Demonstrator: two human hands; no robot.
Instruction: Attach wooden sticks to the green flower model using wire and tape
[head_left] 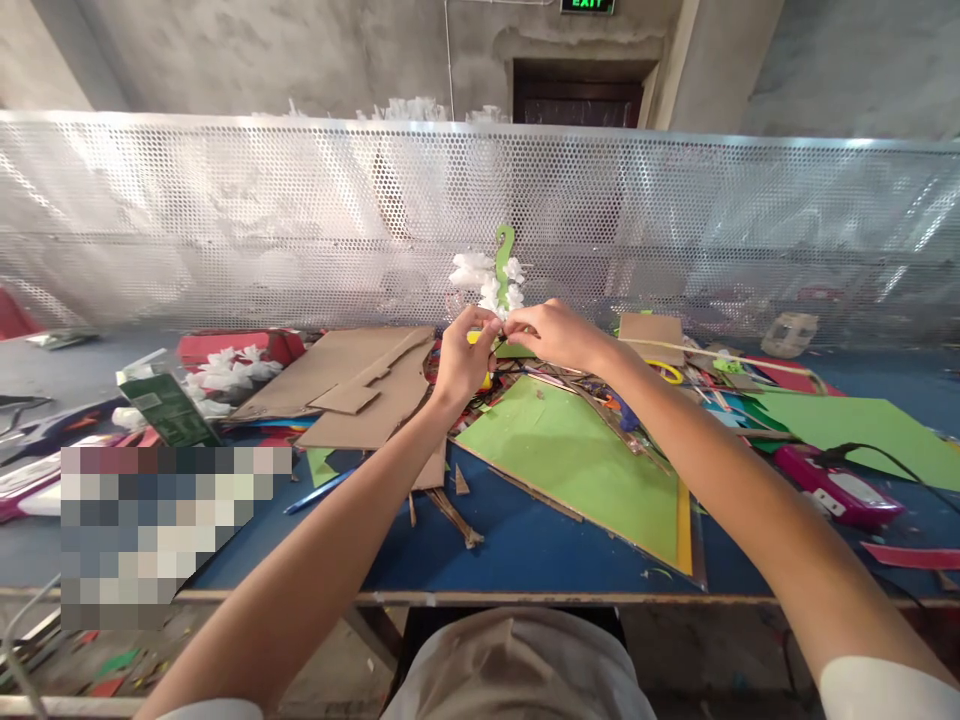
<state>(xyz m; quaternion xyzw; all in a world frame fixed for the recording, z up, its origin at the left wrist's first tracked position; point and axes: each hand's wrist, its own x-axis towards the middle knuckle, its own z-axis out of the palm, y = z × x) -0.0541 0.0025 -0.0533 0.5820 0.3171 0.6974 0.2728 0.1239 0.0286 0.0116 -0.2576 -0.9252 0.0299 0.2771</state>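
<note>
At the far side of the table, my left hand (461, 355) and my right hand (559, 335) meet with their fingertips pinched close together. Whatever lies between the fingers is too small and too covered to make out. Just above the fingertips stands a green curved stem (504, 255), hooked at its top. White ruffled flowers (474, 270) sit on both sides of it, the lowest touching or nearly touching my fingers. Behind my hands, a yellow object (486, 378) and the stem's lower end are partly hidden.
A light green board (577, 460) lies in front of me, with brown cardboard pieces (367, 370) to its left. White flowers (232, 370) rest by a red box. On the right are a purple device (836, 485) and a green sheet (862, 430). A perforated metal screen (300, 220) closes the back.
</note>
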